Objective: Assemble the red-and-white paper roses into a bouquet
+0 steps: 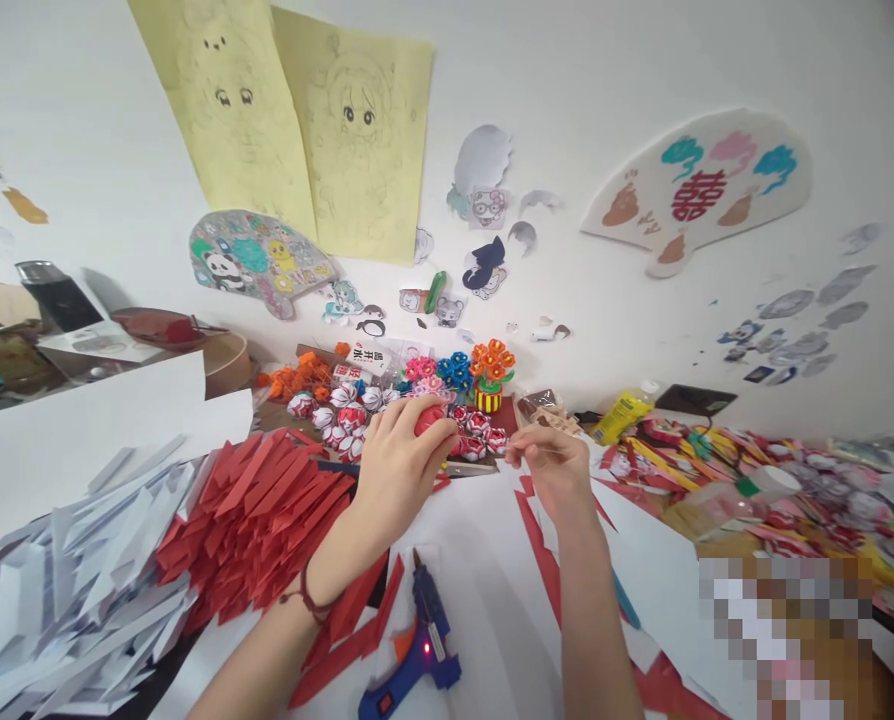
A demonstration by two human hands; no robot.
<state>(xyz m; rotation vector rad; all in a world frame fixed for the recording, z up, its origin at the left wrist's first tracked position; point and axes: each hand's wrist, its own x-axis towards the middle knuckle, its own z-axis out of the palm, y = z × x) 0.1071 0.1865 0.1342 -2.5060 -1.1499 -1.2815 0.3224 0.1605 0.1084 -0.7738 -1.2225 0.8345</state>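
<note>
My left hand is curled around a red rounded thing, perhaps of paper; the fingers hide most of it. To its right, my right hand is closed in a pinch. Something thin and pale seems to stick out from its fingertips, too fine to name. Below and between my forearms, a blue hot glue gun with a lit red light lies on white paper. Behind my left hand are red-and-white paper flowers.
Folded red paper strips and white paper strips are heaped at the left. A yellow bottle and a clear bottle lie right. Small orange flowers stand in a striped pot by the wall.
</note>
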